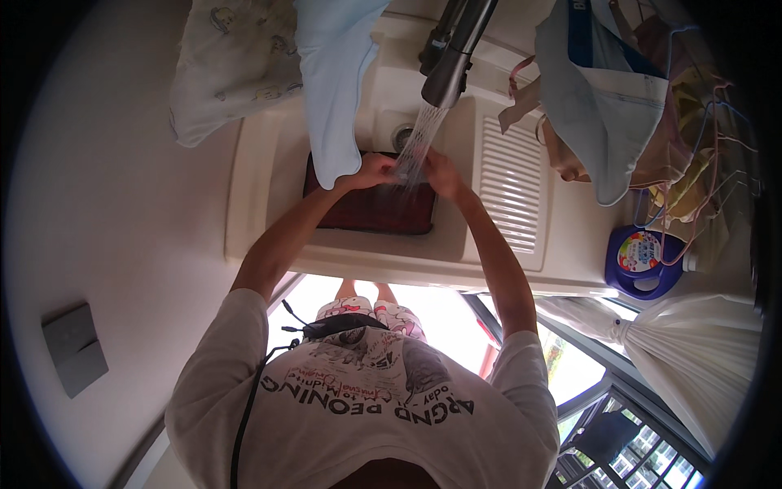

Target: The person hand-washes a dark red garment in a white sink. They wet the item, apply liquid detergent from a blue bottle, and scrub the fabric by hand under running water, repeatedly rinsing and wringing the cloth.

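Water streams from the metal faucet head (445, 85) down into a cream laundry sink (287, 159). In the basin lies a dark red rectangular item with a black edge (372, 211); whether it is a mat, a tray or something else is unclear. My left hand (374, 171) is over its far side, left of the stream, fingers bent. Across from it, my right hand (443, 174) is at the right of the stream. Both sets of fingertips meet the water around a small pale spot, and splashing hides what they grip, if anything.
A light blue cloth (333, 91) and a printed cloth (238, 73) hang at upper left. A ribbed washboard (510, 183) is moulded right of the basin. Hanging grey fabric (602, 122), hangers (712, 183) and a purple detergent jug (644, 263) are farther right. The drain (402, 136) is behind.
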Available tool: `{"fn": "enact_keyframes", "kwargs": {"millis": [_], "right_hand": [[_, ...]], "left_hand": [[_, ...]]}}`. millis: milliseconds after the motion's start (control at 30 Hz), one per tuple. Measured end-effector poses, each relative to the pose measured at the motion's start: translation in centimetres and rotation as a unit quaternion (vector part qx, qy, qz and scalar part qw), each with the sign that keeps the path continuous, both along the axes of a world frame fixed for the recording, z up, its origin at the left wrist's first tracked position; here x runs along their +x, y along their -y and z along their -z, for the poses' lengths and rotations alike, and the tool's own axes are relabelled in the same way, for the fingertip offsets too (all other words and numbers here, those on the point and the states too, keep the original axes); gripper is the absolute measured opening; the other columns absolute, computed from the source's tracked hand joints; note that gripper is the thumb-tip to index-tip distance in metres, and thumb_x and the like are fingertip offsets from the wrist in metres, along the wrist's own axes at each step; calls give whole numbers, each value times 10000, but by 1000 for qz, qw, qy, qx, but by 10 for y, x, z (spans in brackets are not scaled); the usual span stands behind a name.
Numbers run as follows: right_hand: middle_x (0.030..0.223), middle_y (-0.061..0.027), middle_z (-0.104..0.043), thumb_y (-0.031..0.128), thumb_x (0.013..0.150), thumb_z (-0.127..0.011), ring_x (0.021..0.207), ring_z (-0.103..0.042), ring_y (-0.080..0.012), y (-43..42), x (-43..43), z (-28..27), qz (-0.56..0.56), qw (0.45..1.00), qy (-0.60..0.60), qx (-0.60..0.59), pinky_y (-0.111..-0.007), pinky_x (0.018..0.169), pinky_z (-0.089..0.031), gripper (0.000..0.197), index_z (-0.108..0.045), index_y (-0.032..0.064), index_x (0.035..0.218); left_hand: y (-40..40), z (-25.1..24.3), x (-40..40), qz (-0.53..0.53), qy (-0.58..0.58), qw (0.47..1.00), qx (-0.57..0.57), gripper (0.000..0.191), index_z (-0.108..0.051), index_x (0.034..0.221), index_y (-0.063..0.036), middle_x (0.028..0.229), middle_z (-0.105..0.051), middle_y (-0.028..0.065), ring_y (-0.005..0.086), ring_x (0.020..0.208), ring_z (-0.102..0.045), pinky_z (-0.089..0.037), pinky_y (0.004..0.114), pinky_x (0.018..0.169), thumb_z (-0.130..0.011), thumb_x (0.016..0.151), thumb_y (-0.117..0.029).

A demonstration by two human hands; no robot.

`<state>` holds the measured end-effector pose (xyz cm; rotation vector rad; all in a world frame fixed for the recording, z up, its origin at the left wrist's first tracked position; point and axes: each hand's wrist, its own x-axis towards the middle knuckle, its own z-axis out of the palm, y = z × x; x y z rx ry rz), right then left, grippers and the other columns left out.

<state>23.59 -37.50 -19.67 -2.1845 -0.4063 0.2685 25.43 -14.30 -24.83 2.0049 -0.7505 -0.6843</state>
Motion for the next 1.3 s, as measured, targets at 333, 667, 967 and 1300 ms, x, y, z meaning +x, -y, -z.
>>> {"fn": "enact_keyframes", "kwargs": {"millis": [333, 667, 967, 1300], "right_hand": [[1022, -170, -684, 201, 948, -530, 949, -664, -287, 6, -3, 29, 55, 996, -71, 21, -380, 828, -494, 262, -601, 49, 1150], [892, -58, -670, 212, 928, -569, 832, -603, -144, -8, -20, 22, -18, 982, -169, 79, -312, 768, -484, 244, -657, 20, 1049], [806, -38, -643, 97, 730, -725, 750, -562, -112, 4, -35, -31, -47, 946, -304, 101, -284, 695, -467, 260, -652, -3, 959], [1035, -159, -683, 177, 774, -649, 953, -635, -362, 41, 93, 62, -159, 974, 18, -159, -423, 839, -496, 347, -656, 24, 1085]], "left_hand": [[2, -10, -24, -89, -10, 994, -62, 431, -521, 1282, -66, 943, -659, 157, 254, 830, -644, -499, 350, 772, -641, 874, -141], [7, 3, -52, -173, 92, 980, -4, 238, -502, 989, -41, 837, -629, 165, 372, 820, -625, -483, 439, 698, -649, 812, -103], [-22, -18, -28, -100, 186, 977, -15, 143, -486, 899, -51, 772, -575, 181, 396, 757, -581, -429, 475, 651, -598, 836, -114], [25, -20, 48, -190, 75, 977, 63, 238, -501, 1028, -22, 769, -625, 191, 383, 699, -627, -489, 496, 663, -583, 886, -194]]}}
